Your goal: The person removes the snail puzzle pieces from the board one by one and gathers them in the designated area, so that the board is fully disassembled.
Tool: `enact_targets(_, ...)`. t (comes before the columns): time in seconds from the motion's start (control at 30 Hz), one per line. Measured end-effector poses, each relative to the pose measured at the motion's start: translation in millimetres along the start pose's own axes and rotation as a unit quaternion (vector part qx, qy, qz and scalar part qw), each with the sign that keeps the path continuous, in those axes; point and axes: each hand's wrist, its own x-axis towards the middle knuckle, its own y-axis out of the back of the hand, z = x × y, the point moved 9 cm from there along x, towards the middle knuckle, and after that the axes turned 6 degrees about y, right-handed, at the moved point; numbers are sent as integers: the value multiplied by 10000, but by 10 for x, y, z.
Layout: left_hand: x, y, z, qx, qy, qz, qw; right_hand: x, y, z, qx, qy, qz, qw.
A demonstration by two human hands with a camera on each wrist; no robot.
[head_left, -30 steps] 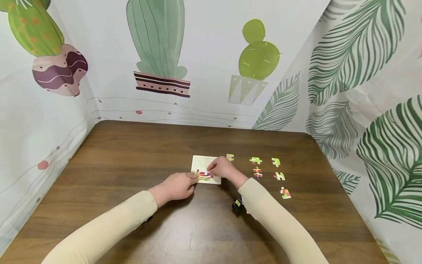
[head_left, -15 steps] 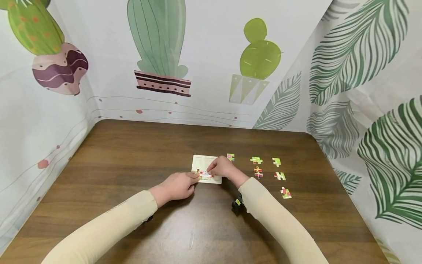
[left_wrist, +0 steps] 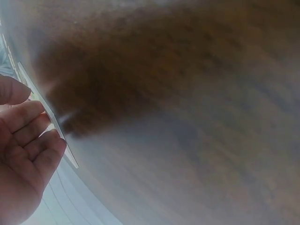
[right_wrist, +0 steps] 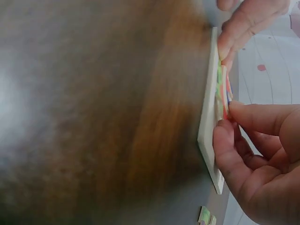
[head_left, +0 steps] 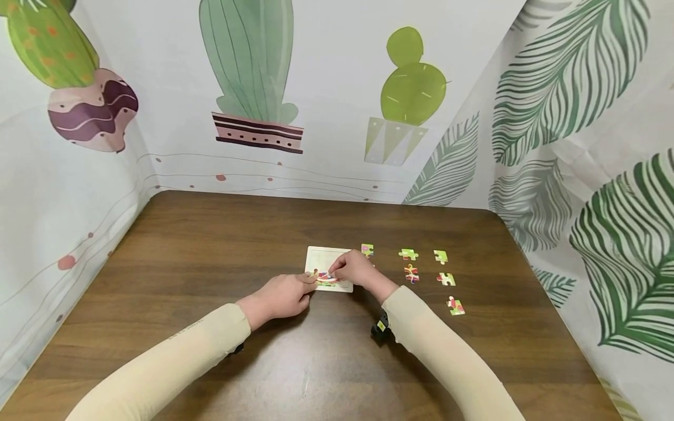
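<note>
A white puzzle board lies near the table's middle, with colourful pieces along its near side. My left hand rests at the board's left edge, its fingertips pressing on the pieces there. From the right, my right hand reaches over the board. Its thumb and index finger pinch a red, white and blue puzzle piece, which stands slightly raised from the board in the right wrist view. Fingers partly cover the piece in the head view. The left wrist view shows the board's edge beside my left fingertips.
Several loose puzzle pieces lie right of the board on the brown table, among them a green one, a red and yellow one and a pink and green one. A patterned cloth wall stands behind.
Both hands stay almost where they were. The red, white and blue piece shifts slightly in tilt under the right fingertips, and its surface glare comes and goes.
</note>
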Motion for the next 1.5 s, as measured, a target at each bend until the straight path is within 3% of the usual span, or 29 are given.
enact_targets(0.33, -8, -6, 8, -67, 51, -43, 10000, -20, -12, 18, 393, -59, 34, 9992)
enact_targets(0.67, -6, -32, -5, -142, 189, -215, 9995, -85, 124, -3, 600, 0, 47, 9982)
enact_targets(0.83, -3, -47, -8, -228, 168, -222, 9994, -170, 242, 33, 620, -28, -95, 9980)
enact_targets(1.07, -12, -36, 5, 2, 112, -153, 9998, -302, 480, 125, 739, -14, -241, 9970)
enact_targets(1.5, -13, -38, 15, 59, 152, -222, 9996, -607, 856, 489, 509, -179, -675, 9963)
